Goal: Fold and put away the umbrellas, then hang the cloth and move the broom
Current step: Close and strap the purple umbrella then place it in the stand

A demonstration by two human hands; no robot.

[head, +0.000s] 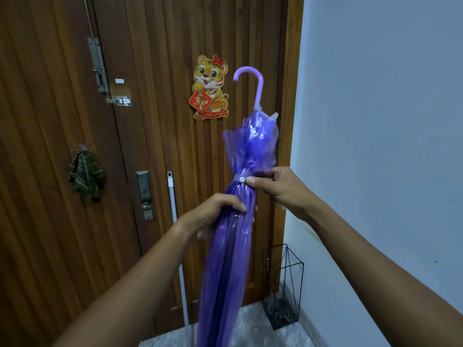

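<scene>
Wooden door (162,46) filling the background, pale wall (375,108) to the right of it. Held upright in front of the door, hook handle (251,77) uppermost: purple umbrella (225,271), translucent plastic canopy gathered into a loose roll, bunched and flared above the strap (247,175), smoother and narrower below, tip out of view. Left grip (215,214) clamped round the rolled canopy just under the strap; right grip (280,189) pinching the strap end, thumb tip right beside the white snap (241,179). Probably fastening the strap. Likely trouble from here: snap not fully seated and springing apart on release, thanks to springy, slippery plastic; puffy folds above the strap catching on the rim of the black wire stand (283,284) at the door's lower right corner; roll sliding down through a slackened left grip. Also close: white broom pole (172,204) leaning against the door just behind the umbrella, easy to knock over with a careless swing. Green checked cloth (86,176) hanging on a hook toward the door's left side, tiger sticker (210,88) higher up near the middle.
</scene>
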